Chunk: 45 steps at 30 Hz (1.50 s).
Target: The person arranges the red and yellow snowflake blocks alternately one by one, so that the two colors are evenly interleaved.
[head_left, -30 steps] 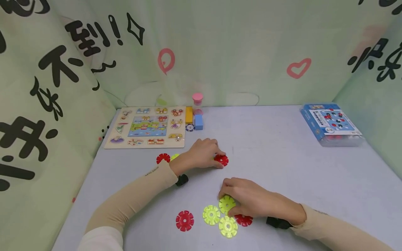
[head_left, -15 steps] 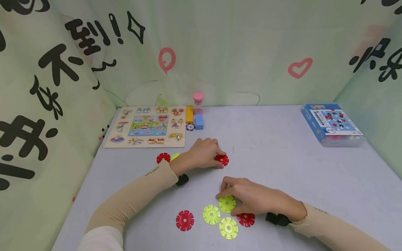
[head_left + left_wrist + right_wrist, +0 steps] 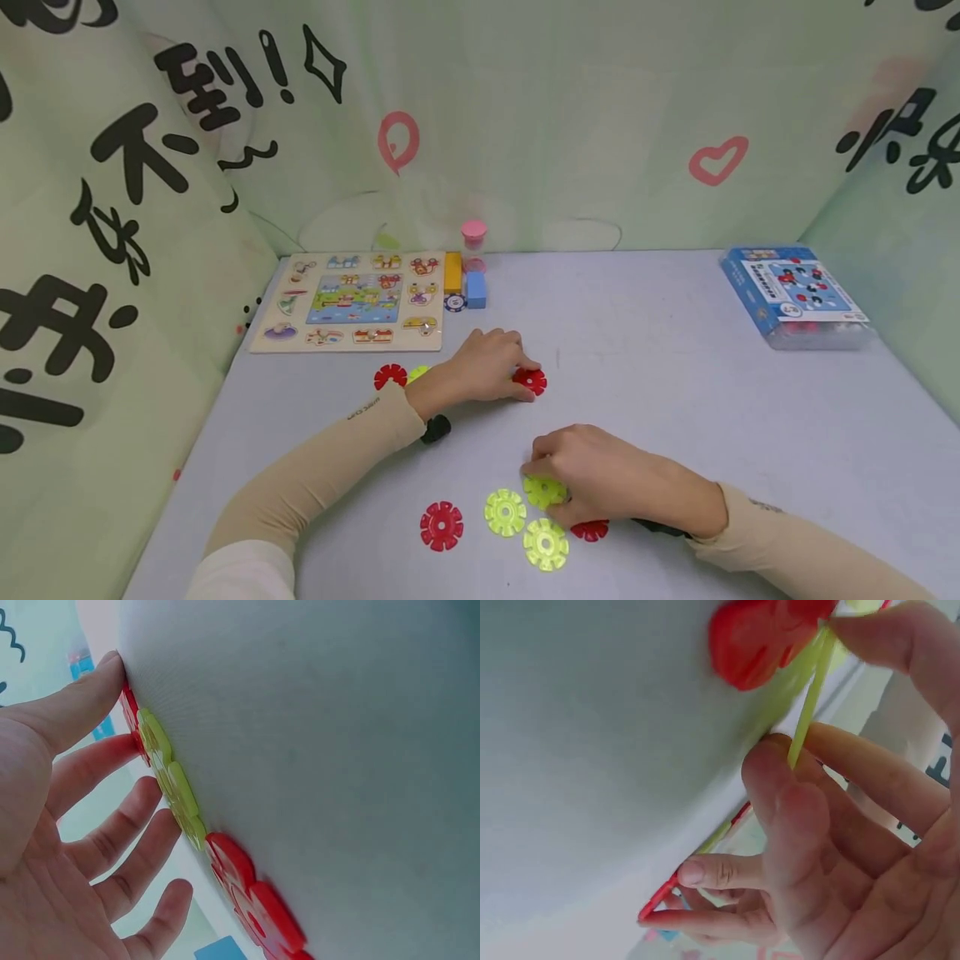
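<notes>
In the head view, my left hand (image 3: 487,367) pinches a red snowflake disc (image 3: 533,382) lying on the table, thumb and index finger at its edges. In the left wrist view, yellow-green discs (image 3: 169,772) and another red disc (image 3: 255,896) run in a row from it. Nearer the front, my right hand (image 3: 607,471) holds a yellow-green snowflake disc (image 3: 545,492) between thumb and fingers; the right wrist view shows this disc (image 3: 810,712) tipped on edge. Partly hidden under that hand is a red disc (image 3: 591,530). Two yellow-green discs (image 3: 505,512) (image 3: 546,545) lie beside it.
A red disc (image 3: 442,526) lies at front left. Behind the left forearm show a red disc (image 3: 390,376) and a yellow-green one (image 3: 417,373). A wooden puzzle board (image 3: 345,343), blue block (image 3: 476,290) and pink-topped timer (image 3: 473,233) stand at the back; a blue box (image 3: 798,292) sits far right.
My right fingers, looser around the yellow-green disc half a second ago, have closed on it, and the disc has shifted slightly right. More of the red disc below is covered. The left hand stays put.
</notes>
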{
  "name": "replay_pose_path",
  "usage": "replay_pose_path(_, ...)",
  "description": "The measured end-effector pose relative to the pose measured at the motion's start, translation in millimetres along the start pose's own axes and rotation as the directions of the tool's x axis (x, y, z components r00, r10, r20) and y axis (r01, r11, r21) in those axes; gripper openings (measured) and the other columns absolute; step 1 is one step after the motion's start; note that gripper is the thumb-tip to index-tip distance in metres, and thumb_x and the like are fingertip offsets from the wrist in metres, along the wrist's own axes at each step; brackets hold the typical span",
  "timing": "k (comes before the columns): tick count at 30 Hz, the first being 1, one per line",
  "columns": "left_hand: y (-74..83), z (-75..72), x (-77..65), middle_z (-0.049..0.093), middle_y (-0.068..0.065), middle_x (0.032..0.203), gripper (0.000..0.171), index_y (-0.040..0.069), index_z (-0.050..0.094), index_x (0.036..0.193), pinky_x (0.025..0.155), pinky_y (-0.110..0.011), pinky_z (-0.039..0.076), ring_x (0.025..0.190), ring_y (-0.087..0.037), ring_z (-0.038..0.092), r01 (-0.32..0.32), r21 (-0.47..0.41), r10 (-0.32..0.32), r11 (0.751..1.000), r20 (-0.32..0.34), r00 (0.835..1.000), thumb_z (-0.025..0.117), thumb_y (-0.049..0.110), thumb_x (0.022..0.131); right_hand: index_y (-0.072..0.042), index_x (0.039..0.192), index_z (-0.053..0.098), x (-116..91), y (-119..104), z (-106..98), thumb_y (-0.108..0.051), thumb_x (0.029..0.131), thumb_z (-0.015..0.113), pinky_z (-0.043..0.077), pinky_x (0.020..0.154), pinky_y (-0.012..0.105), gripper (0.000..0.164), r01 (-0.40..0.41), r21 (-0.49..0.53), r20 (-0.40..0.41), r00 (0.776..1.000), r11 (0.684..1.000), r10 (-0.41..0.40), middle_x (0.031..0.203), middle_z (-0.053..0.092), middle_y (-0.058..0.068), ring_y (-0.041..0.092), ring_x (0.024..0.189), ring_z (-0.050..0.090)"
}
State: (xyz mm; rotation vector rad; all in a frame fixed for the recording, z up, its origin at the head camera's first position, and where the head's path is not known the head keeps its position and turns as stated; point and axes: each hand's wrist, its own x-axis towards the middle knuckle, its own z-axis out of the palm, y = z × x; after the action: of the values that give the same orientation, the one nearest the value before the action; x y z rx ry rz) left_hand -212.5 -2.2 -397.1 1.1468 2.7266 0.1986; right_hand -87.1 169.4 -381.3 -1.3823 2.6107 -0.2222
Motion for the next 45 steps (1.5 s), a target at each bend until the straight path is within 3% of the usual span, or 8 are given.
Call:
replay_pose_path(9, 1.0, 0.4, 0.0, 0.058, 0.004, 0.104, 0.054, 0.032, 0.059, 0.127, 0.075, -0.031, 0.039, 0.091, -0.011, 0.049, -0.001, 0.002, 0.001, 1.0, -0.001, 1.0, 0.069, 0.054, 0.079, -0.021, 0.095, 0.073, 0.2, 14.6, 0.1, -0.031, 0.07, 0.076, 0.046, 0.06, 0.014, 0.027, -0.035, 0.073, -0.116, 0.992, 0.997, 0.043, 0.087, 0.068, -0.011, -0.002, 0.066, 0.056)
replay_pose_path(15, 1.0, -0.2, 1.0, 0.058, 0.005, 0.102, 0.054, 0.032, 0.059, 0.127, 0.074, -0.031, 0.038, 0.089, -0.011, 0.048, -0.005, 0.007, 0.005, 1.0, 0.01, 1.0, 0.069, 0.054, 0.079, -0.017, 0.098, 0.074, -2.4, 66.3, -12.5, -0.03, 0.067, 0.081, 0.047, 0.06, 0.016, 0.034, -0.169, 0.179, -0.241, 0.948, 0.969, 0.21, 0.088, 0.07, -0.01, 0.001, 0.064, 0.056)
replay_pose_path(19, -1.4, -0.2, 2.3, 0.058, 0.005, 0.101, 0.055, 0.032, 0.059, 0.128, 0.075, -0.031, 0.038, 0.089, -0.01, 0.048, -0.003, -0.002, 0.003, 1.0, 0.017, 1.0, 0.069, 0.055, 0.079, -0.014, 0.1, 0.075, 1.3, 97.7, -17.1, -0.029, 0.066, 0.082, 0.045, 0.057, 0.017, 0.038, -0.308, 0.142, -0.225, 0.915, 0.941, 0.334, 0.088, 0.071, -0.005, 0.003, 0.062, 0.052)
replay_pose_path(22, -2.8, -0.4, 2.8, 0.058, 0.005, 0.102, 0.055, 0.031, 0.059, 0.128, 0.076, -0.031, 0.039, 0.089, -0.01, 0.048, -0.005, -0.011, 0.005, 1.0, 0.016, 1.0, 0.069, 0.054, 0.078, -0.01, 0.101, 0.075, 8.8, 105.7, -18.4, -0.026, 0.067, 0.082, 0.044, 0.056, 0.018, 0.038, -0.311, 0.119, -0.2, 0.923, 0.943, 0.329, 0.089, 0.071, -0.001, 0.004, 0.061, 0.049)
replay_pose_path(27, -2.4, -0.3, 2.9, 0.059, 0.005, 0.101, 0.055, 0.03, 0.06, 0.127, 0.074, -0.03, 0.039, 0.088, -0.009, 0.048, -0.018, -0.01, 0.018, 1.0, 0.006, 1.0, 0.069, 0.054, 0.078, -0.008, 0.103, 0.074, 14.5, 108.8, -17.6, -0.027, 0.072, 0.082, 0.046, 0.06, 0.017, 0.037, -0.276, 0.14, -0.149, 0.943, 0.951, 0.296, 0.096, 0.067, 0.003, 0.006, 0.066, 0.053)
replay_pose_path(37, -1.5, -0.7, 5.2, 0.059, 0.005, 0.1, 0.054, 0.03, 0.062, 0.125, 0.073, -0.029, 0.038, 0.087, -0.009, 0.049, -0.025, -0.025, 0.026, 0.999, 0.01, 1.0, 0.071, 0.053, 0.077, -0.012, 0.111, 0.071, 7.4, 106.0, -10.9, -0.033, 0.073, 0.081, 0.049, 0.068, 0.021, 0.045, -0.311, 0.157, -0.161, 0.929, 0.938, 0.335, 0.1, 0.064, 0.0, 0.012, 0.08, 0.057)
replay_pose_path(41, 0.4, -2.4, 9.3, 0.059, 0.007, 0.096, 0.053, 0.031, 0.064, 0.123, 0.073, -0.03, 0.037, 0.086, -0.009, 0.048, -0.02, -0.033, 0.021, 0.999, 0.024, 1.0, 0.072, 0.053, 0.076, -0.016, 0.112, 0.071, -8.8, 85.9, -10.2, -0.037, 0.072, 0.081, 0.048, 0.066, 0.021, 0.047, -0.325, 0.154, -0.193, 0.916, 0.933, 0.351, 0.099, 0.063, -0.003, 0.009, 0.08, 0.055)
replay_pose_path(45, 4.8, -3.2, 14.3, 0.057, 0.008, 0.093, 0.056, 0.03, 0.064, 0.124, 0.072, -0.03, 0.035, 0.084, -0.009, 0.048, -0.028, -0.043, 0.029, 0.999, 0.025, 0.999, 0.07, 0.058, 0.076, -0.025, 0.114, 0.069, -33.9, 50.6, -4.8, -0.045, 0.073, 0.078, 0.048, 0.069, 0.02, 0.046, -0.28, 0.174, -0.1, 0.949, 0.944, 0.3, 0.1, 0.059, -0.011, 0.004, 0.083, 0.053)
